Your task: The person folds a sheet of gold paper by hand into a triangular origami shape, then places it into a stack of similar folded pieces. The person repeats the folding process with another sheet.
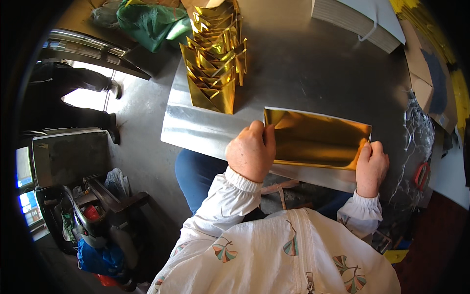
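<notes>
- Left hand [251,152] and right hand [370,167] pinched the gold sheet [317,139] at nine and three o'clock.
- Surface looked rippled; even, light tension seemed advisable.

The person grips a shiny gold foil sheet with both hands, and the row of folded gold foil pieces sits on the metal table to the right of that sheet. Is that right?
Not quite: the head view shows the folded gold foil pieces to the left of the gold foil sheet, not the right. The rest holds.
</notes>
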`<action>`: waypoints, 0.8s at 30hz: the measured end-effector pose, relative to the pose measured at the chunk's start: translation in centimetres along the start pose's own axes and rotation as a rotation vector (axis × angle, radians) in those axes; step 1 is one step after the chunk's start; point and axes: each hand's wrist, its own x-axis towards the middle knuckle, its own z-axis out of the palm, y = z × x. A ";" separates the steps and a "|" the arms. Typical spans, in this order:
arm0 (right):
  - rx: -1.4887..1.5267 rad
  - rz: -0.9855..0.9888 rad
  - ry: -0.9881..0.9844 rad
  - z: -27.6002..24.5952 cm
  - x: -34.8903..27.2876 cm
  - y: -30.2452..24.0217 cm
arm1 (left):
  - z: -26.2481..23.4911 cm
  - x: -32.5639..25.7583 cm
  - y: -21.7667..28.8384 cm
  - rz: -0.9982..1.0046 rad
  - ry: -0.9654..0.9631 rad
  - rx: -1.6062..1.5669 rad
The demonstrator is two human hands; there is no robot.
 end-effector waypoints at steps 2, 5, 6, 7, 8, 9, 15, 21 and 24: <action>0.005 -0.011 0.017 0.0 0.0 -0.1 | -0.3 0.2 0.3 0.009 0.013 0.006; 0.015 -0.019 0.034 0.0 0.1 -0.1 | -0.4 0.3 0.2 0.005 0.005 -0.013; 0.012 -0.004 0.023 0.0 0.0 0.0 | -0.3 0.2 0.1 -0.014 -0.028 -0.027; 0.009 -0.034 0.053 0.1 0.1 0.1 | -0.2 0.2 -0.1 -0.003 -0.019 -0.047; 0.006 -0.031 0.039 0.1 0.1 0.3 | 0.0 0.2 -0.3 0.018 -0.008 -0.008; 0.007 -0.029 0.026 0.2 0.1 0.4 | 0.2 0.2 -0.5 0.034 -0.006 0.023; 0.057 -0.009 0.006 0.2 0.0 0.4 | 0.3 0.5 -0.5 0.034 -0.028 0.033; 0.086 -0.015 0.029 0.2 0.1 0.1 | 0.2 0.5 -0.4 0.046 -0.026 0.025; 0.099 -0.016 0.032 0.3 0.1 0.2 | 0.4 0.6 -0.5 0.049 -0.024 0.036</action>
